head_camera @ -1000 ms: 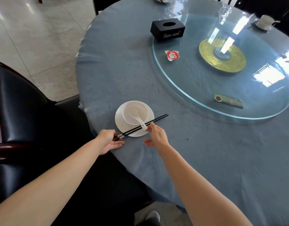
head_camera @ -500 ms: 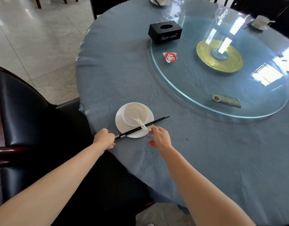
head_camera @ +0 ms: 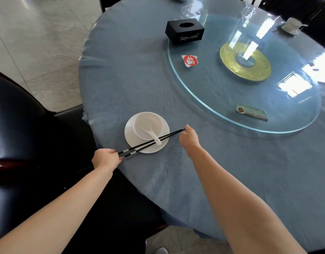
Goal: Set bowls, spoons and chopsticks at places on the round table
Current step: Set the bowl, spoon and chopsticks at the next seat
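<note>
A white bowl [head_camera: 148,122] with a white spoon [head_camera: 150,133] in it stands on a white plate [head_camera: 152,149] near the table's near-left edge. A pair of black chopsticks [head_camera: 167,135] lies slanted across the plate's front rim. My left hand [head_camera: 105,159] pinches their near, silver-banded ends at the table edge. My right hand [head_camera: 189,138] touches their far tips with its fingertips, fingers curled.
The round table [head_camera: 130,79] has a blue cloth and a glass turntable [head_camera: 203,99] carrying a black tissue box [head_camera: 184,31], a red-and-white packet [head_camera: 190,60] and a small card [head_camera: 251,112]. A black chair [head_camera: 20,125] stands at the left. Another cup setting [head_camera: 292,25] sits at the far right.
My right hand has slid from the middle of the chopsticks out to their far tips. My left hand stays at the near ends. The camera has shifted slightly.
</note>
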Tool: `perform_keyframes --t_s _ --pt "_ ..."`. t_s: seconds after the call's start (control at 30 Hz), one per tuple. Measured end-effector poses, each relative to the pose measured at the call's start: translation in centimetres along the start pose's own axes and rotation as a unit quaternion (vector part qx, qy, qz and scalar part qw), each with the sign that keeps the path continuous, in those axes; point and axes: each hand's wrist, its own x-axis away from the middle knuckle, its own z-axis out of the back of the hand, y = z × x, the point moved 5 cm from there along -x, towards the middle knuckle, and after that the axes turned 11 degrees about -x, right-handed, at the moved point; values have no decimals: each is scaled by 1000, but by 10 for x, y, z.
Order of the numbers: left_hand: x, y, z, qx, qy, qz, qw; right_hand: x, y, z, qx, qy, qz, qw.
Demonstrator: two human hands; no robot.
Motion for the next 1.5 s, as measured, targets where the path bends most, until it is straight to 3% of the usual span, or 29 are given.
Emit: perform_keyframes --t_s 0.2,0.3,0.4,0.47,0.57,0.7,0.9,1.13,1.3,1.5 --pt "1 0 -3 84 -16 47 995 -13 -1 8 14 9 -10 1000" --pt "11 1 -10 96 -64 51 992 -19 -4 9 23 12 10 1000" --pt "23 4 -11 -13 -69 -26 997 -19 -2 7 46 16 27 998" --pt "29 8 -10 -117 -64 -101 986 -18 -5 4 57 11 44 997" --pt "32 14 -11 -197 -47 -184 962 -20 -8 -2 161 -26 103 981" --pt "33 20 -7 -206 -37 -228 951 -19 -13 -9 240 -49 188 951" --pt "25 28 -1 -206 -14 -264 942 -18 -14 -11 304 -34 202 930" --pt "18 34 -2 -245 -29 -320 915 -13 -16 -11 454 -16 260 852" --pt "15 37 -6 -275 -44 -344 897 -16 -14 -7 470 -12 259 844" --pt "16 36 -6 -268 -35 -342 900 -14 -10 -7 469 -11 270 841"
